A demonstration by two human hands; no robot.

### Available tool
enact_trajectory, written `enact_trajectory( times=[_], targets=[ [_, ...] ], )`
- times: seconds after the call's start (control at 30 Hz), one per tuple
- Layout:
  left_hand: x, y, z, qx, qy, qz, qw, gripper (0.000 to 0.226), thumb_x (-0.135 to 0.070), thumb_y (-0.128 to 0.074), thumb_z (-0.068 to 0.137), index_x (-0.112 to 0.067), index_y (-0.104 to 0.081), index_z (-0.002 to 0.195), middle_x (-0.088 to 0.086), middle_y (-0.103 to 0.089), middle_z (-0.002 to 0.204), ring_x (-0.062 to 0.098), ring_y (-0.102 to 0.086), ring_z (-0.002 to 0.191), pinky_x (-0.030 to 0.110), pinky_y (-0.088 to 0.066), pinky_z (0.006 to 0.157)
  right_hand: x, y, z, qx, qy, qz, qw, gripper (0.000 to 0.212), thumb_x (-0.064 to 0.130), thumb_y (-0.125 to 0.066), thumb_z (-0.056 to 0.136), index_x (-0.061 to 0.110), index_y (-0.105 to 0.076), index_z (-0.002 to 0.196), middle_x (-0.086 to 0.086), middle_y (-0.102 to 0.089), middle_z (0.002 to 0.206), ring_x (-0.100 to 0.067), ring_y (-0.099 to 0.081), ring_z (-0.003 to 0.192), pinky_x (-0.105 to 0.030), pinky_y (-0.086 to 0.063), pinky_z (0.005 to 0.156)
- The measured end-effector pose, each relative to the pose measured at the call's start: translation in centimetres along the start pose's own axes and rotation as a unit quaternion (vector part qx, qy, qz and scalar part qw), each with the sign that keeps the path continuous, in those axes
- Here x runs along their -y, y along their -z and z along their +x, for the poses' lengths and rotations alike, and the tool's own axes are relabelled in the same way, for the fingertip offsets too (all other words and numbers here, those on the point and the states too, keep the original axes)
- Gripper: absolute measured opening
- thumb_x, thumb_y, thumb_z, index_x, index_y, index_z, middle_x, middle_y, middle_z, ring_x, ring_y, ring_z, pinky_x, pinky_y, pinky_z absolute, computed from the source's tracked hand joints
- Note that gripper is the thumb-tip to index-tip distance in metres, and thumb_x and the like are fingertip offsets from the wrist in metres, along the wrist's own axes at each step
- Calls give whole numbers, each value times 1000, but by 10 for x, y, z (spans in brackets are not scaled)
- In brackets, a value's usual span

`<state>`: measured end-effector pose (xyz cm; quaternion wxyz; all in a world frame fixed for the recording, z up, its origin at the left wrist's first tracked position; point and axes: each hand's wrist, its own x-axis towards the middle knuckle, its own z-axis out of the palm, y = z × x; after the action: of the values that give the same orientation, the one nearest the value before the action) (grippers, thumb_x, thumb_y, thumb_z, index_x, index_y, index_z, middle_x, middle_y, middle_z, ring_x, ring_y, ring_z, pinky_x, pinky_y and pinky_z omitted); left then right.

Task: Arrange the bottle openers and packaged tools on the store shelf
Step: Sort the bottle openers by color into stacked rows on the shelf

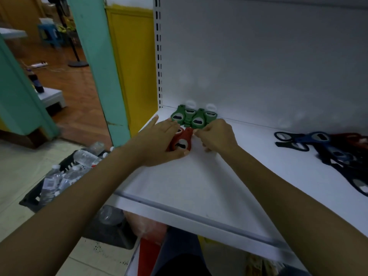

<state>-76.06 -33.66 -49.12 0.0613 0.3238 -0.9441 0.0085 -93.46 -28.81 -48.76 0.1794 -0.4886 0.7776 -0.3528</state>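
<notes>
- A black crate (33,198) of water bottles (83,158) stands on the floor to the left, below the shelf (189,186).
- A loose pile (328,148) of blue, black and red openers lies at the right of the shelf, well apart from the hands.
- Green openers (191,117) sit in a row at the far left corner, against the back panel, with white loops behind them.
- Red openers (182,141) lie just near of the green ones, between the hands, metal mouth showing.
- Left hand (161,140) lies flat over the reds' left side, fingers straight and relaxed, thumb at their near edge.
- Right hand (217,136) has curled fingers, tips where red meets green; whether it pinches anything I cannot tell.
</notes>
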Motion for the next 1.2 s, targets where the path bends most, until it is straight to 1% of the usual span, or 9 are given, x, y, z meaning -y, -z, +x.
enact_trajectory(
  times=[0.07,0.13,0.27,0.43,0.63,0.8,1.0,1.13,1.2],
  targets=[
    [-12,4,6,-14,-15,-11,1000,84,-71,-33,85,-14,-27,146,7,-33,151,22,-28,140,37,-9,117,-13,17,-8,-32,29,-56,997,25,32,-65,86,8,-72,83,-6,-69,77,-23,-65,70,-30,-50,64],
    [-35,4,16,-20,-41,-35,998,84,-70,-34,85,-15,-26,148,6,-31,153,21,-28,140,36,-19,117,-31,36,-19,-47,40,-106,992,28,38,-62,88,15,-71,103,-2,-70,97,-21,-65,90,-27,-48,74],
    [-112,-11,57,-13,-141,-78,987,68,-50,-40,95,-17,-20,150,3,-20,157,14,-16,144,25,-9,115,-82,87,-46,-84,16,-155,984,41,37,-59,91,20,-58,129,-1,-60,129,-20,-57,116,-33,-46,92],
    [-219,-31,102,-30,-250,-150,956,55,-31,-47,97,-14,-31,147,2,-32,152,17,-30,139,24,-21,110,-157,153,-96,-191,-52,-148,969,37,29,-61,89,18,-62,125,-4,-63,125,-25,-58,114,-37,-49,88],
    [-343,-45,120,-19,-371,-180,911,56,-34,-44,98,-13,-29,147,2,-27,155,18,-23,142,30,-21,113,-224,211,-164,-346,-137,-168,913,32,10,-53,87,14,-64,117,-10,-66,113,-30,-60,103,-40,-51,76],
    [-393,-54,129,-9,-440,-165,883,58,-43,-43,97,-20,-28,148,-2,-27,155,15,-20,143,29,-18,114,-256,248,-197,-332,-225,-225,888,30,19,-55,87,19,-65,115,-10,-67,110,-33,-58,102,-42,-50,78],
    [-387,-71,142,-18,-368,-257,894,45,-23,-46,97,-12,-44,140,2,-40,147,18,-31,135,29,-23,113,-271,255,-200,-284,-228,-331,871,25,40,-55,92,24,-73,102,-5,-69,95,-28,-60,89,-30,-42,68],
    [-386,-72,148,-44,-296,-344,890,42,-12,-54,92,-7,-50,134,6,-41,143,23,-31,133,27,-24,110,-265,256,-193,-261,-158,-475,826,25,26,-48,94,15,-71,95,-5,-67,94,-28,-61,90,-30,-34,67],
    [-386,-70,148,-94,-281,-395,870,36,-11,-58,90,-7,-57,126,7,-49,134,24,-38,126,20,-27,103,-262,253,-189,-315,-138,-498,796,24,24,-49,89,11,-66,79,-5,-66,75,-27,-62,68,-27,-35,56]
  ],
)
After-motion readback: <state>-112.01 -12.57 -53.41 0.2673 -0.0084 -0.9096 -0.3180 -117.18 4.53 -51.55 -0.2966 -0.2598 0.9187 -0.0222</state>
